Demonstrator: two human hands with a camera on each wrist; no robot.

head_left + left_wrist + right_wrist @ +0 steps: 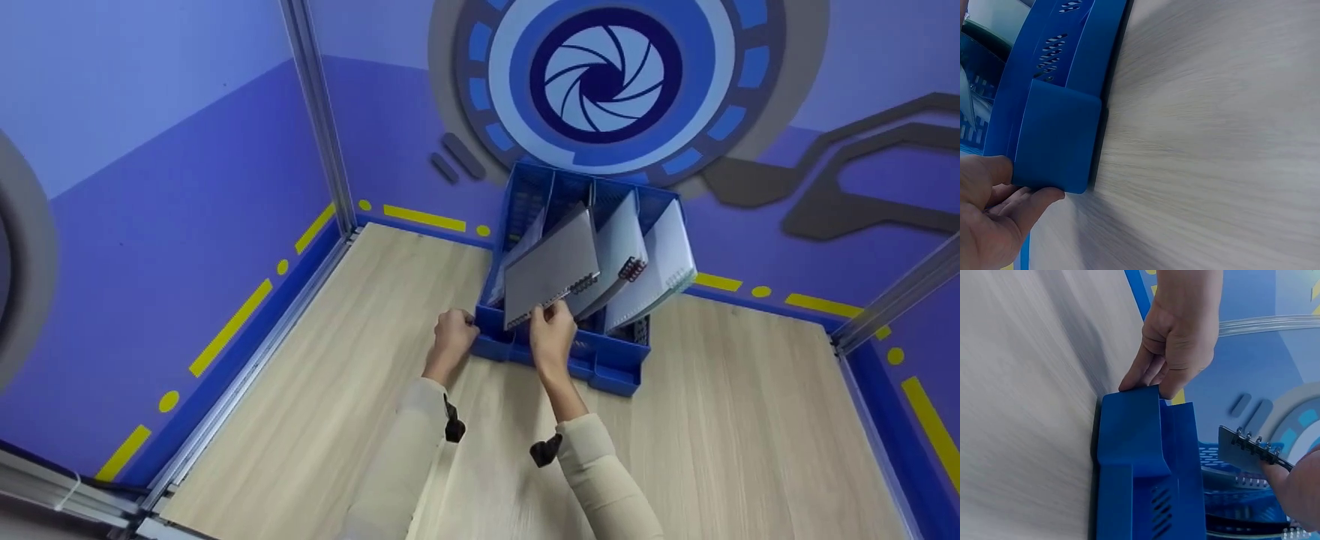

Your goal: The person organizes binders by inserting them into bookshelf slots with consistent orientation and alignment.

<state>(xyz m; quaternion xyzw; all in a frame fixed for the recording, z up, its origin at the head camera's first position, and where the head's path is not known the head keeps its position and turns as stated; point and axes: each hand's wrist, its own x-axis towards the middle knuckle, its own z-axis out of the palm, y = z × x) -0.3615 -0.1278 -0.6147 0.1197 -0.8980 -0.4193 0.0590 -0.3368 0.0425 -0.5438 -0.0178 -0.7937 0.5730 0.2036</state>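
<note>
A blue file organizer (616,360) with upright dividers stands on the table against the back wall. My left hand (452,339) grips its front left corner; in the left wrist view the thumb and fingers (1039,203) bend around that corner. My right hand (553,339) pinches a grey spiral notebook (551,262) by its wire-bound edge. The notebook leans out of a middle-left slot, tilted, its binding toward me. To its right are a notebook with a dark red binding (621,247) and a white spiral notebook (660,262). Another pale item (523,251) sits in the leftmost slot.
The light wooden table (750,420) spreads on both sides of the organizer. Blue and purple printed wall panels (187,210) enclose the table, joined by metal posts (319,112). A black wrist device (546,450) sits at the right sleeve, another (454,424) at the left.
</note>
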